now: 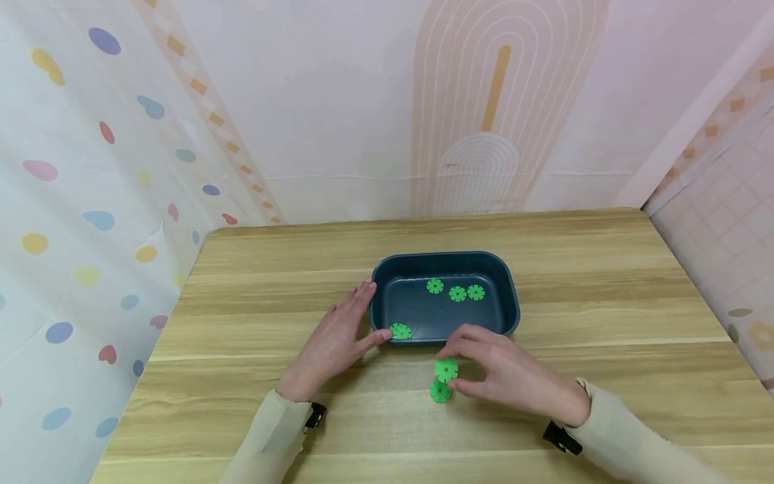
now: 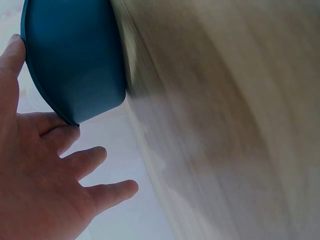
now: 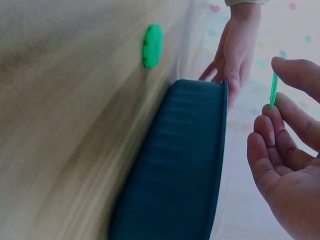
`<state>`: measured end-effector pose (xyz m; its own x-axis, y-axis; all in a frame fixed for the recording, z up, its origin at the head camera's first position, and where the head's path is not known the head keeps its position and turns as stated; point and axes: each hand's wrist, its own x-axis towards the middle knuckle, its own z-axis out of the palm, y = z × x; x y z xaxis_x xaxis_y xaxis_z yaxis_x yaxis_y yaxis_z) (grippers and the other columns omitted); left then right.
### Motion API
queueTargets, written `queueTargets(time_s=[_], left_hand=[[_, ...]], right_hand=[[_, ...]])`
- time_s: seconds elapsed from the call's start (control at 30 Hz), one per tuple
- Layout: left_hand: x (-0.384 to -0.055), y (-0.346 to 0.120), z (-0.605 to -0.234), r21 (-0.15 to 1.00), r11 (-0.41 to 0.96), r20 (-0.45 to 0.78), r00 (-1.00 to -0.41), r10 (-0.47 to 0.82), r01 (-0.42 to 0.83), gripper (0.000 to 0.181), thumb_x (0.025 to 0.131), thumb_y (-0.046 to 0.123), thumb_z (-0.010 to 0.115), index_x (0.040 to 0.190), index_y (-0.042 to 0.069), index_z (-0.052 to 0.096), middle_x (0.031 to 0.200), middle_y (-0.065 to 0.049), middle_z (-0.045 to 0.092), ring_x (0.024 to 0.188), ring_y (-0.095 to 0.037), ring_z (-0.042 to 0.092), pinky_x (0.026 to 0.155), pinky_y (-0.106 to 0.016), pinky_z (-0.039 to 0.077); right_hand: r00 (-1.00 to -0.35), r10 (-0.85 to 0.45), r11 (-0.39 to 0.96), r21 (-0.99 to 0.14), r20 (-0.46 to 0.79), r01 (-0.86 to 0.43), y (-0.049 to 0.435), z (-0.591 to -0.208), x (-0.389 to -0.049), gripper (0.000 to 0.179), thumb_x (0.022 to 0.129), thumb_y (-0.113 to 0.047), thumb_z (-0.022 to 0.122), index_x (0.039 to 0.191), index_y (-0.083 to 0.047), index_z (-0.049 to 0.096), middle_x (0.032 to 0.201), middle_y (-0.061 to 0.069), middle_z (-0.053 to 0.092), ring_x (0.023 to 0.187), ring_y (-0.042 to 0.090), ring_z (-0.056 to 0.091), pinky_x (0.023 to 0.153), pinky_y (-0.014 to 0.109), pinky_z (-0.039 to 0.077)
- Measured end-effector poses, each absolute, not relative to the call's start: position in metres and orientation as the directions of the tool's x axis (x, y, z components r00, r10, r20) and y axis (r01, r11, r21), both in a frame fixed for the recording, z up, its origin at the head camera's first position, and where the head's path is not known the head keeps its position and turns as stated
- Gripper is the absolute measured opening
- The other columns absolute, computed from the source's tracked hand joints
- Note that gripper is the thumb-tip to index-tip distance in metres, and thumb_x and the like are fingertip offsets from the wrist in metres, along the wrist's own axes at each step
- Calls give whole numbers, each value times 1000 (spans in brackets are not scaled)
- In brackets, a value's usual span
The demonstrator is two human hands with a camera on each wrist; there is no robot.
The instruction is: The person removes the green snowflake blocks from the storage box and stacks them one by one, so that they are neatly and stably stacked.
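Observation:
My right hand (image 1: pixel 502 366) pinches a bright green notched plastic disc (image 1: pixel 447 370) between thumb and fingertips, just in front of the tray. The right wrist view shows this disc (image 3: pixel 273 90) edge-on, up off the table. A second green disc (image 1: pixel 440 391) lies flat on the table right by it. My left hand (image 1: pixel 335 336) rests against the left front corner of a dark blue tray (image 1: pixel 517 316), its fingers extended and the thumb on the front rim. In the left wrist view, fingertips touch the tray's rim (image 2: pixel 30 65). Several more green discs (image 1: pixel 457 294) lie inside the tray.
The tray stands on a wood-grain table (image 1: pixel 272 269), towards its back edge. Behind hangs a pale patterned curtain (image 1: pixel 338 114), with coloured spots on its left part. Dark straps (image 1: pixel 562 438) sit at both wrists.

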<state>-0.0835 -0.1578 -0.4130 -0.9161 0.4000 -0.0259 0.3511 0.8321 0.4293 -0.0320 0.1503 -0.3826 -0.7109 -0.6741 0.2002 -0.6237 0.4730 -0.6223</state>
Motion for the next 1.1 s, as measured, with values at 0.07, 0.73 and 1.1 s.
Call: queueTargets(time_s=[0.07, 0.73, 1.1], left_hand=[[-84, -158, -413, 428, 833, -26, -917, 399, 350, 92, 99, 59, 62, 166, 9, 23, 170, -9, 23, 156, -34, 22, 117, -67, 28], [-83, -158, -413, 433, 829, -16, -916, 401, 355, 91, 99, 57, 62, 166, 9, 22, 170, -11, 25, 156, -34, 22, 117, -68, 28], [-82, -159, -413, 443, 824, -17, -915, 402, 354, 92, 99, 58, 62, 166, 10, 22, 171, -9, 23, 157, -33, 21, 117, -67, 28]], right_hand=[[-712, -675, 477, -621, 194, -621, 150, -385, -30, 33, 88, -17, 86, 118, -16, 74, 114, -11, 61, 104, 9, 60, 90, 29, 56], [-704, -703, 490, -652, 98, -580, 144, -403, -22, 28, 92, -19, 82, 118, -20, 73, 115, -14, 59, 104, 7, 58, 91, 26, 55], [-690, -722, 508, -638, 51, -579, 141, -412, -25, 25, 94, -20, 79, 118, -19, 73, 116, -14, 59, 105, 5, 55, 93, 27, 53]])
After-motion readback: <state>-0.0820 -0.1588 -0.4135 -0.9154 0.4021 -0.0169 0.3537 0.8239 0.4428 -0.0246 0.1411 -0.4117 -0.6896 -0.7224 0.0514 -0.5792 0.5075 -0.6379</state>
